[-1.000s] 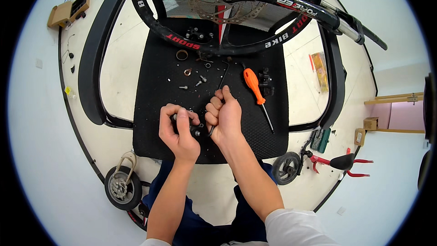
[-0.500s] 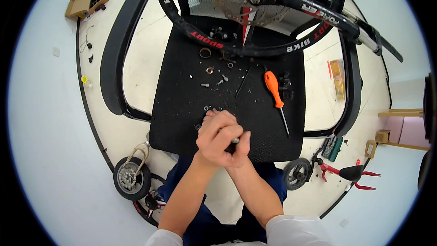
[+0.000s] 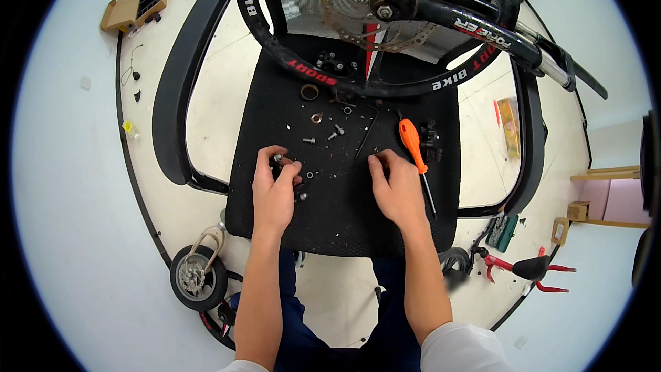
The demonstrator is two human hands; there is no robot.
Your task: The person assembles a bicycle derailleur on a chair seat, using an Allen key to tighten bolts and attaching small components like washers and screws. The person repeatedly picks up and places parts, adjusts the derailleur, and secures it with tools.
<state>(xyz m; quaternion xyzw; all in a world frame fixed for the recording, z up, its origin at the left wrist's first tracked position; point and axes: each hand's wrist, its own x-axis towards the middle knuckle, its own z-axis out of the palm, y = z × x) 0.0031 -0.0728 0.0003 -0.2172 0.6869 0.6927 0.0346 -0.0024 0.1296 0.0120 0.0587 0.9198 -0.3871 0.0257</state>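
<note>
On the left of the black chair seat (image 3: 344,224), my left hand (image 3: 273,196) is closed around a small dark metal part with silver bolts (image 3: 301,196), mostly covered by the fingers. My right hand (image 3: 401,189) rests low over the seat's right half, thumb and forefinger pinched together; what lies between them, if anything, is hidden. An orange-handled screwdriver (image 3: 410,139) lies right beside that hand. Between and beyond the hands are a small nut (image 3: 310,175), several loose bolts (image 3: 336,131), a copper-coloured ring nut (image 3: 317,118), a larger ring (image 3: 309,92) and a thin black hex key (image 3: 367,134).
A bicycle wheel (image 3: 385,89) with a rusty brake disc (image 3: 344,27) and black fork (image 3: 482,31) stands across the far seat. Armrests (image 3: 180,96) flank both sides. On the floor are an open cardboard box (image 3: 124,14), another small wheel (image 3: 198,275) and a red balance bike (image 3: 502,262).
My hands were together at the front middle of the seat; now they are apart, the left over to the left with the dark part, the right near the screwdriver.
</note>
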